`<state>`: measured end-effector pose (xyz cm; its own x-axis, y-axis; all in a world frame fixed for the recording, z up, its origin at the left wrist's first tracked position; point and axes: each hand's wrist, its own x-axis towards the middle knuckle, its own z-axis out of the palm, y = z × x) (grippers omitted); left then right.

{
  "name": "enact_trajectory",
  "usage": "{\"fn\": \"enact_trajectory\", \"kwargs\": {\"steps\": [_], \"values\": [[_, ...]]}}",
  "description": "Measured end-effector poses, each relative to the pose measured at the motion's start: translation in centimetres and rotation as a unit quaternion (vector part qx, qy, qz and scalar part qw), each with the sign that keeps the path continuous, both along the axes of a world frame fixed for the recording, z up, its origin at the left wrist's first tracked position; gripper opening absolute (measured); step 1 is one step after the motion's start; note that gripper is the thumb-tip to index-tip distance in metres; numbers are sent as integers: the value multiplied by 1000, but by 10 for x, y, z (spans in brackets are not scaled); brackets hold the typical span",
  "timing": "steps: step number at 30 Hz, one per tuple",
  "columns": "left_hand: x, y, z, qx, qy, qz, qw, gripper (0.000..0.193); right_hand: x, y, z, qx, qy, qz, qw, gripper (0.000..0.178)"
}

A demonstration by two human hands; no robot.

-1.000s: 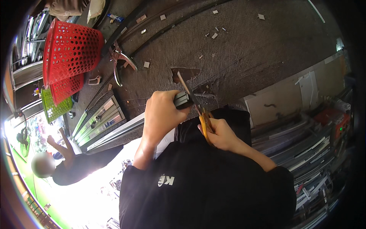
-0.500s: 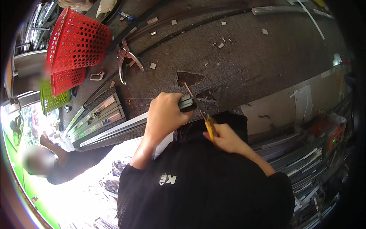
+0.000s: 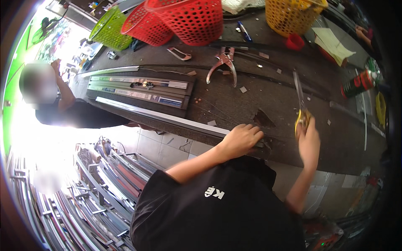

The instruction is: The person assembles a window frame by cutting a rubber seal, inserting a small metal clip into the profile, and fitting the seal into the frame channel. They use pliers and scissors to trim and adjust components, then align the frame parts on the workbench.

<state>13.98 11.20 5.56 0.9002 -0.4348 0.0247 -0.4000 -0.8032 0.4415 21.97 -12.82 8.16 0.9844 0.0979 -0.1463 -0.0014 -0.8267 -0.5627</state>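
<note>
My right hand point(image 3: 309, 142) grips yellow-handled scissors point(image 3: 302, 118), their long blades pointing up over the dark workbench point(image 3: 251, 98). My left hand point(image 3: 240, 140) is curled over a small dark strip point(image 3: 261, 144) at the bench's near edge, a hand's width left of the scissors. A torn patch in the bench surface point(image 3: 263, 119) lies between both hands. My black shirt fills the lower middle.
Metal pliers point(image 3: 225, 62) and small offcuts lie mid-bench. Long aluminium profiles point(image 3: 142, 90) lie at the left. Red baskets point(image 3: 188, 19), a green basket point(image 3: 108, 30) and a yellow basket point(image 3: 293, 14) stand at the back. A spray can point(image 3: 356, 83) lies at the right. Another person point(image 3: 63, 108) stands at the left.
My right hand has carried the scissors rightward, away from my left hand and the strip. My left hand stays at the bench edge. The view has swung, showing more of the bench.
</note>
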Motion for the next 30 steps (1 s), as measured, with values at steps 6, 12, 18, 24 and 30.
{"fn": "enact_trajectory", "kwargs": {"steps": [6, 12, 18, 24, 30], "values": [[-28, 21, -12, -134, -140, 34, 980, 60, 50, 38, -9, -300, -196, 45, 933, 39], [-90, 128, -50, -104, -236, 686, 681, 78, 37, 150, 13, 113, -261, 360, 889, 17], [-89, 180, -76, -42, -169, 715, 678, 91, -1, 278, -46, 1, -230, 486, 843, 30], [-85, 188, -77, 10, -141, 714, 686, 84, 0, 270, -44, 101, -185, 441, 872, 20], [-72, 138, -59, -25, -270, 696, 665, 70, 34, 131, 20, 146, 110, 456, 871, 22]]}}
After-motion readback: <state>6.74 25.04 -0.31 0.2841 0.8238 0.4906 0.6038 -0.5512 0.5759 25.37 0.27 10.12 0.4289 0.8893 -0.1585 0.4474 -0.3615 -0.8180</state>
